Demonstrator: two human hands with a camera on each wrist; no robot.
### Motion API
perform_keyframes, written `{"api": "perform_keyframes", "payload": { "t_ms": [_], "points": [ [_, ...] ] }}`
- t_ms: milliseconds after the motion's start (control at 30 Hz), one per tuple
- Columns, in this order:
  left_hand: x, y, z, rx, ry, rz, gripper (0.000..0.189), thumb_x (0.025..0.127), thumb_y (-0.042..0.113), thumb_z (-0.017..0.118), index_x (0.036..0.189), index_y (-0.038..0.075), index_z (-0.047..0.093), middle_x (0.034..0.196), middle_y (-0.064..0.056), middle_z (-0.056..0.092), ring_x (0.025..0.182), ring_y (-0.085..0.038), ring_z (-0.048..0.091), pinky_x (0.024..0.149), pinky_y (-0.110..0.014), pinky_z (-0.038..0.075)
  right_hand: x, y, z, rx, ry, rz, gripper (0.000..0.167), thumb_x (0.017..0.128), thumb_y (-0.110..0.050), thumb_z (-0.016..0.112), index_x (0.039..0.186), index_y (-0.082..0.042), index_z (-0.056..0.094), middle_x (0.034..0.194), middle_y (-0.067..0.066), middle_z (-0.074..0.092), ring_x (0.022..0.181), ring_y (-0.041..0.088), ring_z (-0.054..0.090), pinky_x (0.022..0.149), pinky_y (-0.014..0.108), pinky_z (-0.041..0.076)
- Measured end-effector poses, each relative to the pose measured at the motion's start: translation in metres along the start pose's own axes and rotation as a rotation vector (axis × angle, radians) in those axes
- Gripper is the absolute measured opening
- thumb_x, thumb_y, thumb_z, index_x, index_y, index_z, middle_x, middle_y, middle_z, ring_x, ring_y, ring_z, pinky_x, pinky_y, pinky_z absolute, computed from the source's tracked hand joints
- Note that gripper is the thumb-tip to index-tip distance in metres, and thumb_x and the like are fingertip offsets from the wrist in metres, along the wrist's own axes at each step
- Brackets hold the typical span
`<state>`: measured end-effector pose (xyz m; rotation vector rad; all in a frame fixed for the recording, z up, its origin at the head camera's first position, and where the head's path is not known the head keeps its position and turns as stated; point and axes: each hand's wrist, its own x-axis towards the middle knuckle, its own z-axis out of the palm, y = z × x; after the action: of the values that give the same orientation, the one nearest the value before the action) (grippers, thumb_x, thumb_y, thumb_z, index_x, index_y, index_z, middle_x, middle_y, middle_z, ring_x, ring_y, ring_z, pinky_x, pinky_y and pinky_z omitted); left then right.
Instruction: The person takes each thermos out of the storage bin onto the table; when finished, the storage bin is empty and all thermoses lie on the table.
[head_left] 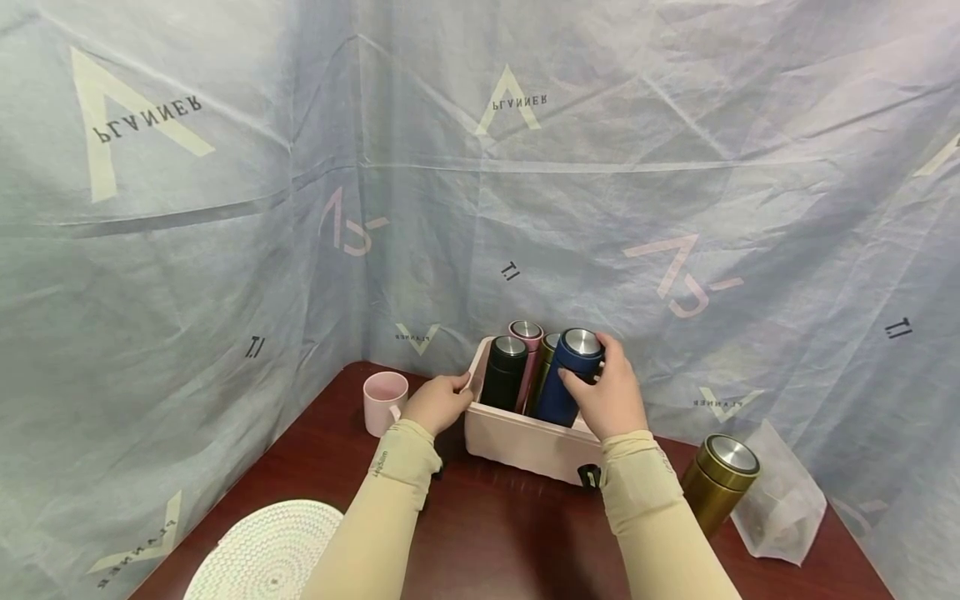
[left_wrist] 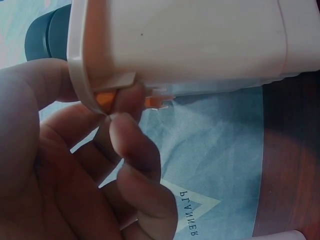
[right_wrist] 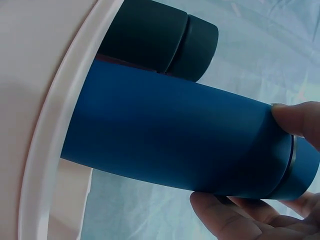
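A blue thermos flask [head_left: 558, 392] stands partly inside a pale pink storage bin [head_left: 525, 442], its upper part above the rim. My right hand [head_left: 613, 392] grips it near the silver-topped lid; in the right wrist view the thumb and fingers lie on opposite sides of the blue flask [right_wrist: 175, 130]. My left hand [head_left: 438, 402] holds the bin's left end, with fingers curled at the rim in the left wrist view, beside an orange piece [left_wrist: 106, 100]. Also in the bin are a black flask [head_left: 504, 375], a pink flask [head_left: 527, 329] and a gold flask [head_left: 542, 379], mostly hidden behind the blue one.
A pink mug [head_left: 384, 404] stands left of the bin. Another gold flask [head_left: 720, 479] is at the right, beside a translucent white bag [head_left: 783, 508]. A round woven mat [head_left: 262, 554] lies at the front left. Grey cloth [head_left: 600, 208] hangs behind the dark red table [head_left: 510, 533].
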<state>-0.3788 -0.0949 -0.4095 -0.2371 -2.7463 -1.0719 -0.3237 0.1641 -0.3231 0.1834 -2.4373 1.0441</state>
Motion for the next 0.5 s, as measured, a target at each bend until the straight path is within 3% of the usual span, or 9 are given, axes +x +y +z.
{"api": "perform_keyframes", "payload": {
  "t_ms": [500],
  "points": [
    [-0.0006,-0.0015,0.0002,-0.008,0.003,0.001,0.045,0.098,0.036,0.055,0.141,0.022,0.058,0.139,-0.002,0.057,0.122,-0.029,0.058,0.100,-0.047,0.047,0.0005,-0.0015,-0.0102,0.024,0.004,-0.017,0.080,0.089,-0.026,0.075,0.153,-0.008,0.031,0.138,0.025,0.048,0.115,0.042,0.057,0.093,0.053,0.050]
  ]
}}
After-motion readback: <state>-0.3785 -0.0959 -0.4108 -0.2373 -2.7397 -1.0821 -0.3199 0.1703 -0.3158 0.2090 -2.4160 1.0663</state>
